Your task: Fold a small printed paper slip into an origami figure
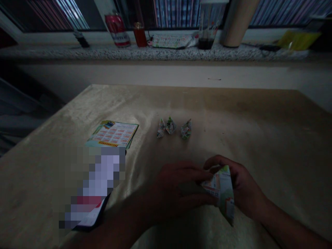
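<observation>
A piece of printed paper (225,188), folded into a pointed shape, is held up between my two hands above the table. My left hand (178,188) pinches its left side, with fingertips on the printed face. Behind its right edge is my right hand (241,183), closed on the same paper; part of the fingers is hidden by it. Beyond the hands stand three small folded paper boats: one on the left (161,128), one close beside it (170,126), and one a little apart on the right (186,129).
On the left of the table (259,121) lie a stack of printed leaflets (114,133) and a phone (90,219), largely blurred out. The stone windowsill (166,53) behind carries a red can (118,30), a red bottle (140,35), a cup with dark liquid (206,38) and a cardboard tube (237,26).
</observation>
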Available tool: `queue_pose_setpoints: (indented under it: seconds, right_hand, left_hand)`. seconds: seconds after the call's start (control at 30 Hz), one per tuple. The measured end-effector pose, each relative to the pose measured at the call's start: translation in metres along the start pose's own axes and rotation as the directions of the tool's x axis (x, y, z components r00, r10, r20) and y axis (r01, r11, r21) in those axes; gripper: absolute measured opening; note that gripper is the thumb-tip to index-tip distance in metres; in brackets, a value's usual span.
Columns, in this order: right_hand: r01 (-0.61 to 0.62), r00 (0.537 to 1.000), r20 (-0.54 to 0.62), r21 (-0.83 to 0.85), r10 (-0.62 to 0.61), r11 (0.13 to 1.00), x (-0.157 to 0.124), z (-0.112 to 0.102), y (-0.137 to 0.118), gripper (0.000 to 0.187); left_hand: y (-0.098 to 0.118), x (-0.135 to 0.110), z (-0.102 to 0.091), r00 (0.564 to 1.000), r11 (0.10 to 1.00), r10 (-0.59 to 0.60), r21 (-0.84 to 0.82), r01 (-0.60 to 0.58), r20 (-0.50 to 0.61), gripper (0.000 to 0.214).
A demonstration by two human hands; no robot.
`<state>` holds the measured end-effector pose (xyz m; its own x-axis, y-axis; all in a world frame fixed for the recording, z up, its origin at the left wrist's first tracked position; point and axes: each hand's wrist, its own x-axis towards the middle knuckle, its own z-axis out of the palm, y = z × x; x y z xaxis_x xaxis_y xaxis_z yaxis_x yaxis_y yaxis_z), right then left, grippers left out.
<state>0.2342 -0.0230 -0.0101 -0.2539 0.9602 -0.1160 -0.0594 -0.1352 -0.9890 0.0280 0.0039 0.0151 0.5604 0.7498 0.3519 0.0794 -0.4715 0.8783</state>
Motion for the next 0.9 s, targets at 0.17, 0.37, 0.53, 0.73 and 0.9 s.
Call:
queue_pose_setpoints:
  seconds: [0.17, 0.37, 0.53, 0.73, 0.9]
  right_hand:
    - [0.453, 0.864, -0.036, -0.382, -0.503, 0.805, -0.006, -0.005, -0.005, 0.049]
    - [0.54, 0.81, 0.093, -0.501, -0.578, 0.676, -0.005, -0.009, -0.007, 0.023]
    - [0.345, 0.906, -0.043, -0.5, -0.42, 0.794, -0.005, -0.006, -0.007, 0.012]
    - [0.285, 0.945, -0.154, -0.05, -0.289, 0.957, -0.003, -0.002, -0.012, 0.028]
    - [0.409, 0.898, -0.1, -0.168, -0.429, 0.897, -0.003, -0.003, -0.004, 0.039]
  left_hand:
    - [0.001, 0.001, 0.001, 0.984, 0.97, -0.177, -0.166, 0.177, 0.015, 0.032]
    - [0.0, 0.002, 0.002, 0.939, 0.896, -0.331, -0.284, 0.343, 0.09, 0.027]
    - [-0.004, 0.004, 0.003, 0.88, 0.802, -0.463, -0.374, 0.466, 0.107, 0.018]
    - [-0.011, 0.006, 0.004, 0.839, 0.67, -0.543, -0.578, 0.465, 0.046, 0.015]
    - [-0.016, 0.003, 0.011, 0.845, 0.706, -0.533, -0.574, 0.415, -0.045, 0.015]
